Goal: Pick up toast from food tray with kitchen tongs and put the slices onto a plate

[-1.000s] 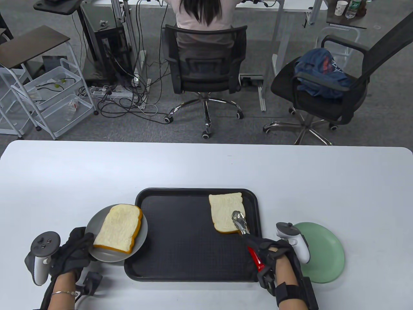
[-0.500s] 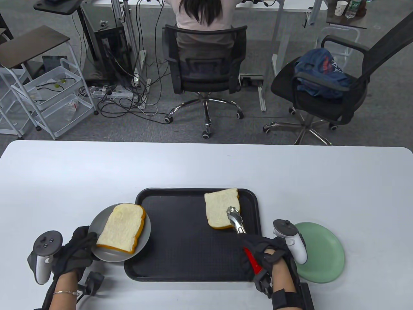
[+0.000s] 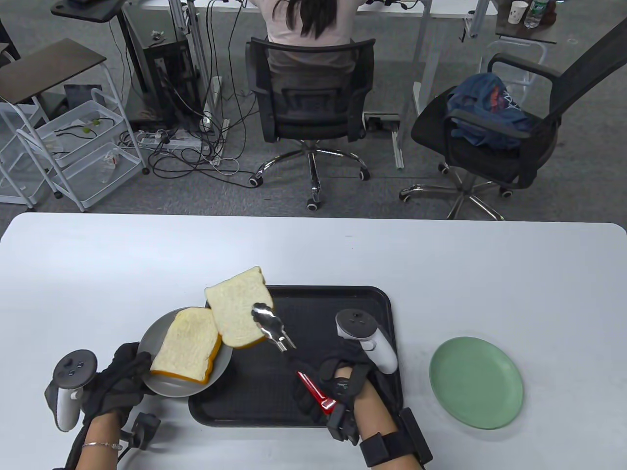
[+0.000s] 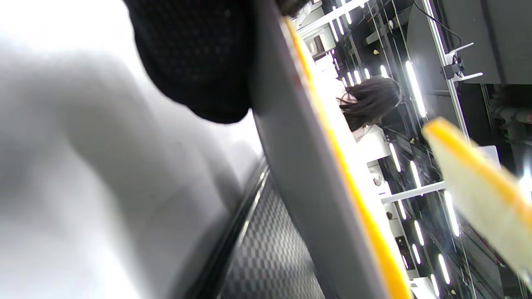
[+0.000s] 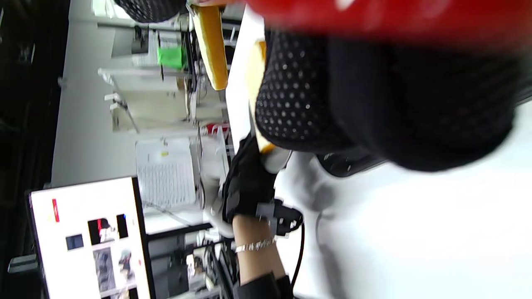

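Observation:
In the table view my right hand (image 3: 325,387) grips red-handled metal tongs (image 3: 281,340) over the black food tray (image 3: 343,303). The tongs pinch a toast slice (image 3: 237,306), lifted and tilted above the tray's left rim, overlapping the grey plate (image 3: 154,384). My left hand (image 3: 120,379) holds that plate by its near-left rim, raised off the table. Another toast slice (image 3: 186,345) lies on it. The left wrist view shows the plate's grey edge (image 4: 299,174) with the lying slice's crust (image 4: 357,207) and the hanging slice (image 4: 478,199) at right. A blurred red handle (image 5: 374,16) crosses the top of the right wrist view.
A green plate (image 3: 476,383) sits on the white table (image 3: 147,259) to the right of the tray. Beyond the table's far edge stand two office chairs (image 3: 311,107); a person sits in one with their back turned. A white wire cart (image 3: 73,147) stands far left.
My right hand has carried the tong-held slice up off the tray's right side and leftward, to above the grey plate. My left hand has brought the plate slightly toward the tray.

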`<state>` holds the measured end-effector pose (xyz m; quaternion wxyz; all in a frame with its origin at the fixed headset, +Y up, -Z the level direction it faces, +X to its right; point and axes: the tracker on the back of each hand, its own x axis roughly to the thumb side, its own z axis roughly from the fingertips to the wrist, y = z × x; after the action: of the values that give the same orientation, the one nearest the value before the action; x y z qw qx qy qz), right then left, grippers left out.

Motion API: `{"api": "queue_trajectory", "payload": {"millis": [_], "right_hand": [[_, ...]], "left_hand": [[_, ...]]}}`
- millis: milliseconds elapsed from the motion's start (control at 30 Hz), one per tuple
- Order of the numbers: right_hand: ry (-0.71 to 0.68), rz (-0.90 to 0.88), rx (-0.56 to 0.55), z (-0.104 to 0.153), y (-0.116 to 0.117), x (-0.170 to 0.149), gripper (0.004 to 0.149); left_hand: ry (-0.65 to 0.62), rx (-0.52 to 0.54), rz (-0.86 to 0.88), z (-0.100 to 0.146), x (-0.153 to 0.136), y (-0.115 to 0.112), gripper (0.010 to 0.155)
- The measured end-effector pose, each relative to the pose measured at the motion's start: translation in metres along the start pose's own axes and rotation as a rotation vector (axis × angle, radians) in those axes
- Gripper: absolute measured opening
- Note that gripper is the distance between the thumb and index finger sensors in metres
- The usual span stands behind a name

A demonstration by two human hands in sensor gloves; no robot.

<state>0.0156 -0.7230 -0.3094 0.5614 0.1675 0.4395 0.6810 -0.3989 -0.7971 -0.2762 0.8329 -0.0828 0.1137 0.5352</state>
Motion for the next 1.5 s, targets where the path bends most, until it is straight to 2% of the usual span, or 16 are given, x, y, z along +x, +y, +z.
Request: {"api": "queue_trajectory", "payload": {"millis": [167,300,433,833,1000,1267,1500], "right_hand": [[0.018,0.036,0.105,-0.028,0.026,0.000,0.072],[0.071,0.074,0.160,-0.040,0.040,-0.010,0.072],[0.122,0.088,0.147,-0.046,0.041,-0.019,0.073],[0.124,0.029,0.153,-0.041,0.039,-0.024,0.079],[0.113,0.015,0.131,-0.028,0.032,-0.022,0.085],[0.001,-0.016,0.025,0.015,0.007,-0.018,0.094],[-0.092,-0.027,-0.231,0.068,-0.028,-0.026,0.097]], "left_hand": [[-0.002,0.000,0.001,0.000,0.000,0.000,0.054],[-0.010,0.003,0.000,0.000,0.001,-0.001,0.054],[-0.035,-0.023,0.034,0.001,0.003,-0.002,0.053],[-0.034,-0.025,0.045,0.001,0.002,-0.003,0.053],[-0.020,-0.018,0.074,0.001,-0.002,0.000,0.054],[-0.029,-0.035,0.071,0.001,-0.001,-0.004,0.054],[-0.025,-0.053,0.052,0.000,0.000,-0.008,0.054]]}}
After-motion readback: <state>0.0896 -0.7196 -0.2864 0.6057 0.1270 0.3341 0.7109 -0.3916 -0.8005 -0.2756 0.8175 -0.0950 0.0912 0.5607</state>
